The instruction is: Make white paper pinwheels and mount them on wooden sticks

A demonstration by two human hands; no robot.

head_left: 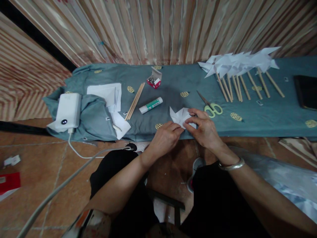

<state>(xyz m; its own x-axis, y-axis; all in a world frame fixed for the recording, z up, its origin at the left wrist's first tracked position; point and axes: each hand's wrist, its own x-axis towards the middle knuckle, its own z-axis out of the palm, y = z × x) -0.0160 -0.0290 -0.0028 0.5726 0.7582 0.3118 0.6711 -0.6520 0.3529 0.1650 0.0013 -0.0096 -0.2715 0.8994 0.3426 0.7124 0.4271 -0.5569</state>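
A white paper pinwheel with folded blades is between my two hands, above the near edge of the cloth-covered table. My left hand pinches its lower edge, fingers curled. With thumb and fingers, my right hand grips its right side. Just beyond the right hand lie scissors with light green handles. A glue stick rests to the left of the pinwheel. Behind it sits a small open red box of metal pins or tacks. Several wooden sticks lie side by side left of the glue.
Finished-looking pinwheels on sticks lie in an overlapping row at the back right. Paper sheets and a white power bank with a cable occupy the left end. A dark flat object lies far right. A striped curtain hangs behind.
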